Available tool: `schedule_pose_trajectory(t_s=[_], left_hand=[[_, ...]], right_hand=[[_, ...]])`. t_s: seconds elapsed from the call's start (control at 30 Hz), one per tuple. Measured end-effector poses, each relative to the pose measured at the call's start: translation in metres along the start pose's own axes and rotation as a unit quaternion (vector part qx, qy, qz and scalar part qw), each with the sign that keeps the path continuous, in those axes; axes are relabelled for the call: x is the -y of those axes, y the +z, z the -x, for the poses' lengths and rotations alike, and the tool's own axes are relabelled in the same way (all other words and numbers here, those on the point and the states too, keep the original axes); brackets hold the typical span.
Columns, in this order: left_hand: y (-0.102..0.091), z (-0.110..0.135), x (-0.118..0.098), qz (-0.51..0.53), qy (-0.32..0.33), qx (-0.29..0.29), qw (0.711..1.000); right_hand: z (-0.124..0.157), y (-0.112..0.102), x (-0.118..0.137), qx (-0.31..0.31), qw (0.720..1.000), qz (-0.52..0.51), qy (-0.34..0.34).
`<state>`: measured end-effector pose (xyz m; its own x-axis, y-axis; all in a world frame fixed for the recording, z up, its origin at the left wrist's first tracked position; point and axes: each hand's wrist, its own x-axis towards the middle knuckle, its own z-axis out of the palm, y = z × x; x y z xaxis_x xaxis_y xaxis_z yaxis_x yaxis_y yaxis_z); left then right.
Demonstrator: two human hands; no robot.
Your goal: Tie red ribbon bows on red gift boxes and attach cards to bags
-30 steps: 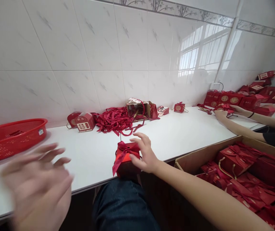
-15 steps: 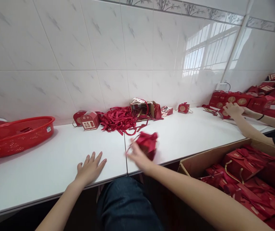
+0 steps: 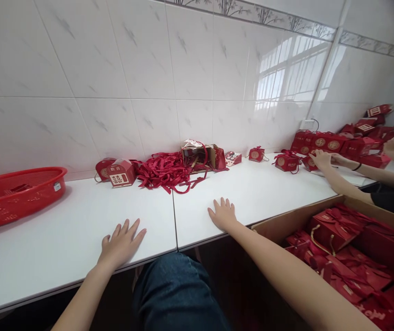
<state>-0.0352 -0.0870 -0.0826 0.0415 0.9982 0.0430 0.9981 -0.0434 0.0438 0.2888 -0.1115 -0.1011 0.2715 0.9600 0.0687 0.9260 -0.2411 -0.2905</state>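
Note:
Flat on the white table [image 3: 149, 225], my left hand [image 3: 119, 242] has its fingers spread and holds nothing. My right hand [image 3: 223, 215] is also spread over the tabletop, near its front edge, with nothing in it. Beyond both hands lies a heap of red ribbons [image 3: 166, 170] beside a tipped open box [image 3: 214, 158]. Left of the ribbons stands a small red gift box [image 3: 121, 174]. A red gift box with a ribbon bow [image 3: 287, 162] sits farther right, close to a co-worker's hands [image 3: 322, 161].
A red plastic basket [image 3: 21, 195] stands at the far left. To my right, a cardboard carton [image 3: 279, 227] full of red gift boxes sits below table height. More red boxes [image 3: 355, 147] are piled against the tiled wall, and another person's arm shows at the far right.
My right hand has let go of the red gift box and moved right, now resting spread on the table. A ribboned box now stands near the co-worker. My left hand stays put.

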Motion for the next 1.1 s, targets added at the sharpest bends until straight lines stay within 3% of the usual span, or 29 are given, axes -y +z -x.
schedule_pose_trajectory(t_s=[0.37,0.63,0.73,0.83,0.93,1.1], left_hand=[[-0.001,0.000,-0.002,-0.016,0.003,0.010,1.000],[0.001,-0.024,0.004,0.010,0.052,0.036,0.998],[0.002,-0.045,-0.004,0.028,-0.007,0.005,1.000],[0.007,-0.075,-0.012,0.047,-0.064,-0.029,0.996],[0.013,-0.111,-0.015,0.081,-0.102,-0.038,0.991],[0.012,-0.174,-0.001,0.096,-0.147,-0.106,0.979]], right_hand=[[-0.001,0.001,-0.001,0.003,1.000,0.002,0.002],[-0.022,0.004,0.005,0.019,0.999,0.023,-0.034],[-0.032,0.010,0.023,-0.023,0.998,0.021,-0.047],[-0.041,0.018,0.047,-0.068,0.991,0.022,-0.116],[-0.055,0.028,0.070,-0.069,0.985,0.015,-0.159],[-0.089,0.040,0.095,-0.118,0.983,-0.005,-0.142]])
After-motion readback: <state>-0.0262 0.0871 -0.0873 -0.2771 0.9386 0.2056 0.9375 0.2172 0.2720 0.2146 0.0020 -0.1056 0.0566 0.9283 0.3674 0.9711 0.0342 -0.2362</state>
